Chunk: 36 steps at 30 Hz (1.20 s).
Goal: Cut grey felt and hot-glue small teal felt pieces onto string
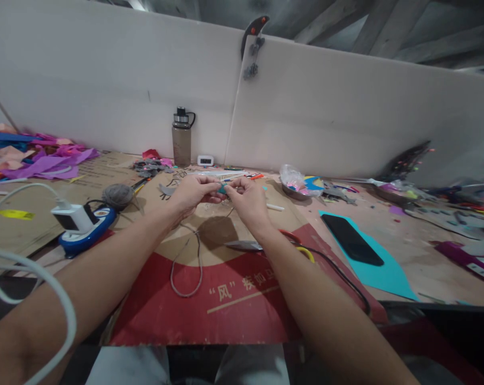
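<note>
Above the middle of the cardboard, my left hand (196, 193) and my right hand (248, 200) meet with their fingertips pinched together. Between them is a small teal piece (223, 189), mostly covered by the fingers; its kind is too small to make out. Both hands are closed on it. Below my left hand a thin grey cord (201, 267) lies in a loop on the cardboard, its upper end running up towards the hand. Scissors (244, 245) with red and yellow handles lie partly under my right forearm.
A printed cardboard sheet (157, 315) covers the table before me. Left are a ball of grey yarn (117, 196), a blue power strip (87, 235) and white cables. A water bottle (181, 141) stands behind. Right are a phone (352, 239) on turquoise sheet and a metal bowl (298, 193).
</note>
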Available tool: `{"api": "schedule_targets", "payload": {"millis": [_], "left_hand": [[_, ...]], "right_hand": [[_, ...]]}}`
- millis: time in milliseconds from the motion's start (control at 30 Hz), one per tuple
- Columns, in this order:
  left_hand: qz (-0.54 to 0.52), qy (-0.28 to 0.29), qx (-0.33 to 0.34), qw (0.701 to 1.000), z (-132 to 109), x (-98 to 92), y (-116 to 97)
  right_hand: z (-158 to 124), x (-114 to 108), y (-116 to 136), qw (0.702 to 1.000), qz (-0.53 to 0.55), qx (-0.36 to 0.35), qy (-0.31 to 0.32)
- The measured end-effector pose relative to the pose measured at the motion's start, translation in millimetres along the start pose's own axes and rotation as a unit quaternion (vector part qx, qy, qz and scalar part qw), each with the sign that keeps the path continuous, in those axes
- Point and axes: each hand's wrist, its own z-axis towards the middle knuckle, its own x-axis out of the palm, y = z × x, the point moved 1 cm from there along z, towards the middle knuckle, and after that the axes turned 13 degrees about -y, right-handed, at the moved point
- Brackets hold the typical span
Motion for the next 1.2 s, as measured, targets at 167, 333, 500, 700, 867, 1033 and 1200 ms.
{"api": "schedule_targets", "payload": {"millis": [167, 333, 500, 700, 867, 1033, 1200], "left_hand": [[-0.018, -0.002, -0.006, 1.000, 0.2, 0.6, 0.7], [-0.021, -0.011, -0.011, 1.000, 1.0, 1.8, 2.0], [-0.022, -0.035, -0.007, 0.999, 2.7, 1.6, 2.9], [-0.021, -0.056, 0.007, 0.998, 2.8, 0.3, 0.7], [-0.041, -0.046, 0.004, 0.998, 1.7, 1.2, -1.7], [-0.051, -0.015, 0.001, 0.999, 0.8, 1.0, -2.8], [-0.035, -0.020, 0.003, 0.999, 0.3, 0.7, -2.6]], "right_hand": [[-0.1, 0.2, -0.5, 1.000, 0.006, -0.004, 0.000], [0.6, 2.3, -4.3, 1.000, 0.001, -0.017, -0.002], [-1.0, 3.8, -2.7, 0.999, -0.007, -0.032, 0.004], [-4.0, 1.6, 4.0, 0.998, -0.030, -0.056, -0.008], [-5.6, -0.6, 4.2, 0.992, -0.060, -0.105, -0.019], [-5.0, -2.7, 1.7, 0.980, -0.094, -0.175, -0.022], [-5.9, -4.3, 1.7, 0.959, -0.147, -0.243, -0.007]]}}
